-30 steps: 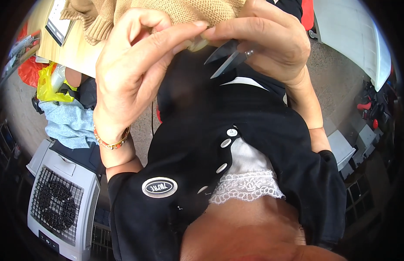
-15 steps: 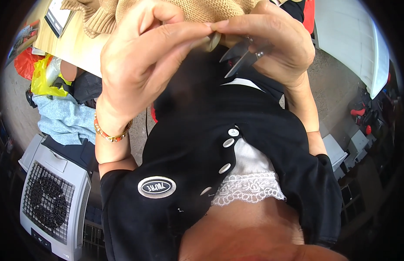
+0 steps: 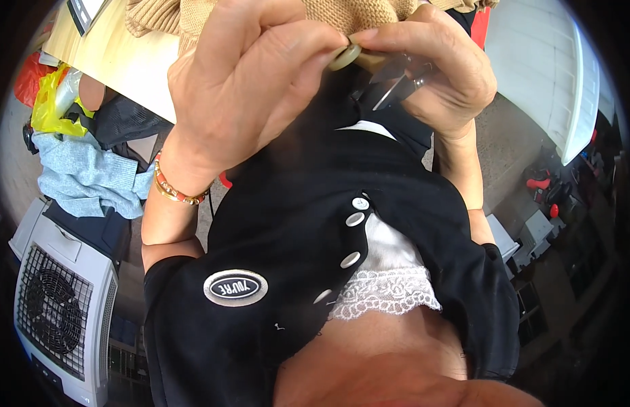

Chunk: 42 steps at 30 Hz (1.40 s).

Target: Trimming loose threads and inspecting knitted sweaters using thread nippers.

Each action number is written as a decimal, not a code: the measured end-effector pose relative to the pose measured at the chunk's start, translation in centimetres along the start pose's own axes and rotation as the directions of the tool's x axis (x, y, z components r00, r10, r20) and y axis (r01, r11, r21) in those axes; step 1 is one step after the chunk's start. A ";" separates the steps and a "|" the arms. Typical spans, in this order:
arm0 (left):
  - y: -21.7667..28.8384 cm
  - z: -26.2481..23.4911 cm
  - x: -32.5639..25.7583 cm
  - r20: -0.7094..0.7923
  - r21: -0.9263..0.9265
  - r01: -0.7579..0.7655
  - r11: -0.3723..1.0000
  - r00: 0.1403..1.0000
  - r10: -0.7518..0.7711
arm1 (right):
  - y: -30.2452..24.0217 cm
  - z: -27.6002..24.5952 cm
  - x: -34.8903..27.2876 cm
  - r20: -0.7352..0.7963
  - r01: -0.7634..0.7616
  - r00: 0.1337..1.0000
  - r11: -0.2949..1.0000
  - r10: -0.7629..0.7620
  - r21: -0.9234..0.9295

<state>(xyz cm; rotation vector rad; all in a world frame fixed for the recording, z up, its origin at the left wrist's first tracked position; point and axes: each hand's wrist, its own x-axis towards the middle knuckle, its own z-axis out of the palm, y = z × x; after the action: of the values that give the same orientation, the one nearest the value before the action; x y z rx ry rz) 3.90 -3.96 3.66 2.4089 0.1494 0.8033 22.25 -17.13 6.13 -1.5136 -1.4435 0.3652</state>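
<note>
Here's the pale, button-like disc (image 3: 345,58), up on my side of the tabletop's (image 3: 115,64) near edge. My left hand (image 3: 243,88) pinches it; my right hand's (image 3: 447,76) fingertips meet there too, scissors (image 3: 391,93) tucked below (blades parted). Tan knit (image 3: 366,15) beyond. Delicate fingertip positioning, I'd judge; the next move calls for steadiness.

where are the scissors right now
In the head view, the scissors are above and right of centre, in the right hand, below the tan knit garment.
</note>
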 end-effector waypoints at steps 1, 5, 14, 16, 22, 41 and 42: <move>0.1 0.1 -0.1 -0.013 -0.044 0.052 0.998 0.999 -0.053 | -0.1 0.1 0.1 0.005 0.000 1.000 1.000 0.000 -0.001; 0.6 0.5 -0.5 -0.046 -0.159 0.174 0.972 0.982 -0.183 | -0.2 0.4 0.0 -0.029 -0.031 0.999 0.999 0.032 0.042; 0.6 0.4 -0.2 -0.062 -0.195 0.214 0.957 0.971 -0.230 | -0.9 -0.9 0.9 0.076 -0.072 0.995 0.997 0.071 0.005; 0.6 0.4 -0.3 -0.071 -0.189 0.211 0.959 0.971 -0.228 | -0.6 -1.6 1.1 0.139 -0.149 0.981 0.985 0.136 0.085; 0.8 0.8 -0.8 -0.130 -0.161 0.216 0.963 0.963 -0.237 | -4.5 -1.9 3.2 0.139 -0.440 0.882 0.893 0.449 -0.094; 1.0 0.6 -0.6 -0.137 -0.180 0.185 0.966 0.968 -0.211 | -4.5 -3.0 3.2 0.231 -0.210 0.926 0.915 0.299 -0.343; 1.0 0.6 -0.6 -0.133 -0.181 0.182 0.967 0.969 -0.207 | -4.4 -3.1 3.2 0.246 -0.211 0.921 0.918 0.302 -0.336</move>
<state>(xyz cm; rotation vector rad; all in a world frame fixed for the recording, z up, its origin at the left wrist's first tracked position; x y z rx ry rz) 3.72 -5.25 3.51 2.1363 0.3591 0.8700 22.83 -16.40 12.39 -1.9787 -1.5839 0.5687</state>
